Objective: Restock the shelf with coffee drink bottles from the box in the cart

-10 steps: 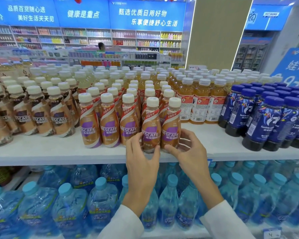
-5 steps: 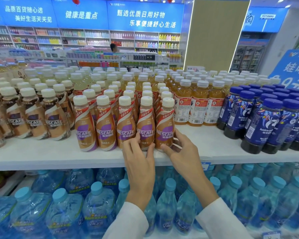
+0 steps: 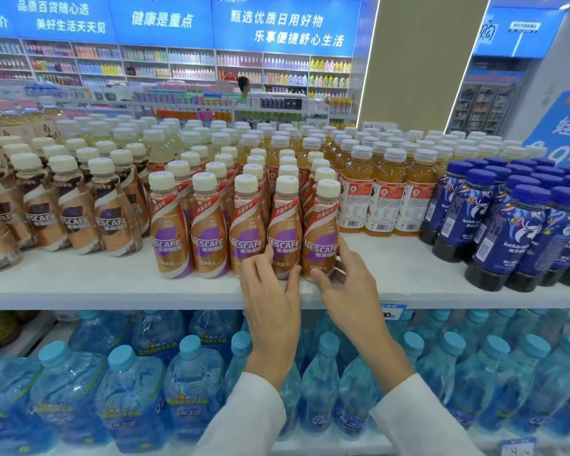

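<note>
Several Nescafe coffee drink bottles with purple labels and cream caps stand in a front row on the white shelf [image 3: 79,284]. My left hand [image 3: 272,291] rests its fingers against the base of the second bottle from the right [image 3: 285,225]. My right hand [image 3: 346,284] cups the base of the rightmost bottle [image 3: 323,232], thumb in front and fingers on its right side. Both bottles stand upright on the shelf. More of the same bottles line up behind them. The box and the cart are out of view.
Brown-label Nescafe bottles [image 3: 76,212] stand to the left, orange tea bottles [image 3: 385,199] and dark blue Luckin bottles [image 3: 514,232] to the right. Blue water bottles [image 3: 129,390] fill the lower shelf. A person [image 3: 243,88] stands far behind among other aisles.
The two rightmost bottles have slid left and back into line with the front row under my hands. My hands stay at their bases; the view has shifted slightly.
</note>
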